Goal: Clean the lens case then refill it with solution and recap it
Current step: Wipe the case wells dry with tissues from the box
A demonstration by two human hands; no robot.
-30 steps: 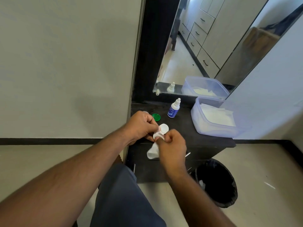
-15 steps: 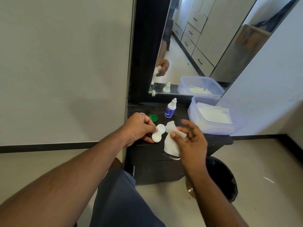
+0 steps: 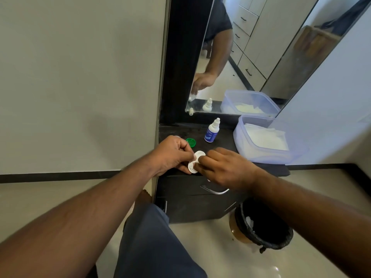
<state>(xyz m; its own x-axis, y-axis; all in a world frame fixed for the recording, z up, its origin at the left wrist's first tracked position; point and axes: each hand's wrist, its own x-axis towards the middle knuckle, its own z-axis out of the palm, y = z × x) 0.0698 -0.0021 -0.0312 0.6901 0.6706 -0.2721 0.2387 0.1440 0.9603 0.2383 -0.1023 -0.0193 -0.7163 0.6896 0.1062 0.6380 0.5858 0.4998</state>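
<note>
My left hand (image 3: 172,155) pinches the white double-well lens case (image 3: 196,160) by its left edge, just above the dark cabinet top (image 3: 222,141). My right hand (image 3: 224,169) lies knuckles-up against the case's right side, its curled fingertips at the wells. A sliver of white tissue (image 3: 208,179) shows under that palm; the rest of it is hidden. A green cap (image 3: 190,141) lies behind my left hand. The capped blue-and-white solution bottle (image 3: 211,131) stands upright further back.
A clear plastic tub (image 3: 245,149) of white tissues fills the right end of the cabinet top. A mirror (image 3: 241,77) rises behind it. A black-lined bin (image 3: 263,235) stands on the floor at the right, below a drawer handle (image 3: 214,191).
My right hand, which had drawn back with the tissue open in its fingers, has returned to the case and covers the tissue. The left hand kept hold of the case.
</note>
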